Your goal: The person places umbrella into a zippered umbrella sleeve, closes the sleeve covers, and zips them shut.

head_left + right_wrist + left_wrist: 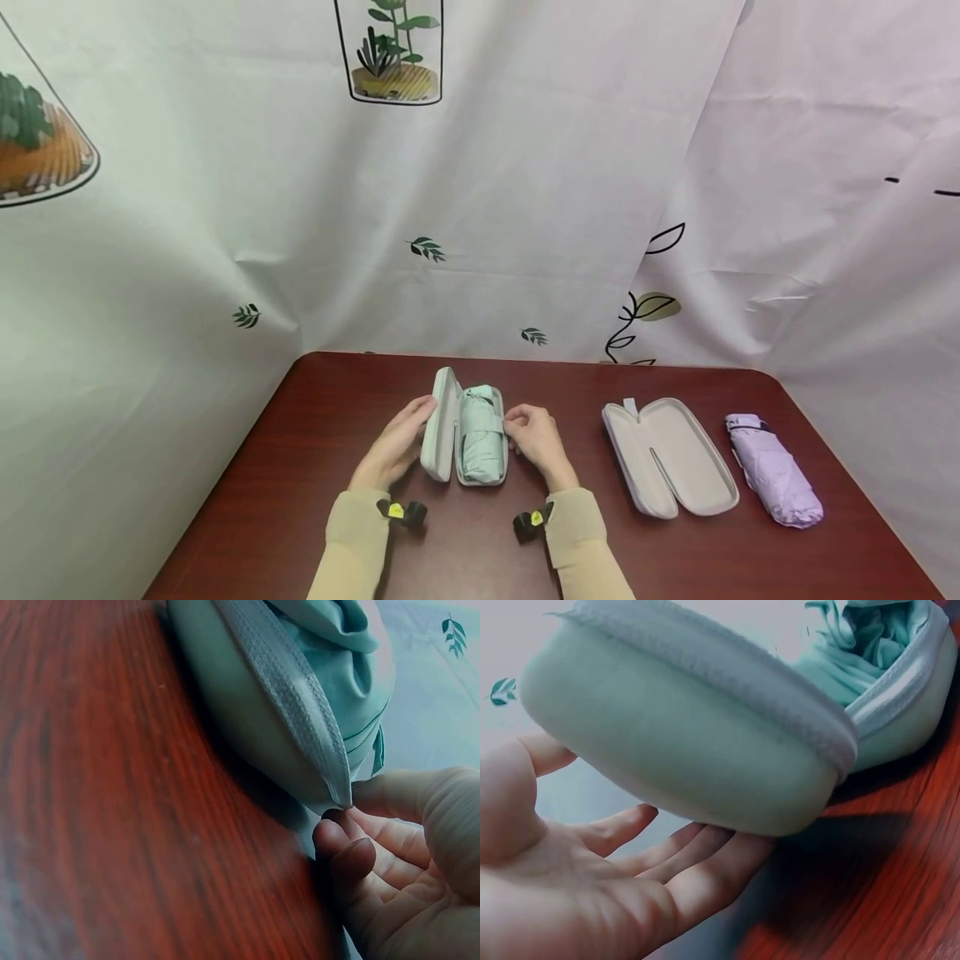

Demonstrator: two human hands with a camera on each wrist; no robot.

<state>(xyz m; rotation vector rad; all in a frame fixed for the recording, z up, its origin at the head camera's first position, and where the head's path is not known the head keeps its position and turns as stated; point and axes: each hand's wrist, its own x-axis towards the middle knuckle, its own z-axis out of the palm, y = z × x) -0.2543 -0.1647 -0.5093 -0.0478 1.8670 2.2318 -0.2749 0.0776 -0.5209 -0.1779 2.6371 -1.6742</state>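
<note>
Pale case (472, 482), open on the table (465, 550), has your left hand's (396, 443) spread fingers against its raised lid (442, 442), a mint umbrella (482, 446) in its base, and your right hand's (534, 435) fingers pinching its rim. Rightward lie a second open case (692, 457) and a lilac umbrella (774, 473).

2 hands (396, 442) (536, 437) apart, fingers (354, 859) curved

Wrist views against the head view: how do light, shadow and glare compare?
Head view: soft, fairly even light, with a pale sheen on the near part of the table; left wrist view: bluish-green cast, a dark shadow below the lid; right wrist view: similar cast, a dark shadow along the case, pale glare at the lower left.
</note>
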